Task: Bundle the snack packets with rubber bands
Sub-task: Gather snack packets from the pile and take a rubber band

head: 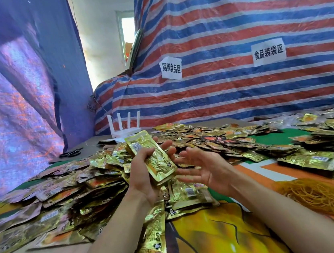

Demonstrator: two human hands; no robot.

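Glossy gold foil packets (pixel 153 155) stacked in left hand (pixel 146 171).

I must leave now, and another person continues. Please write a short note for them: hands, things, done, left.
Left hand grips a stack of packets; no band seen on it.
Right hand open beside it, empty as far as visible.
Rubber bands heaped at the right.
Loose packets cover the table.
Done: one stack gathered.
Left: take a band, wrap the stack, repeat.
Finished bundles: cannot tell.
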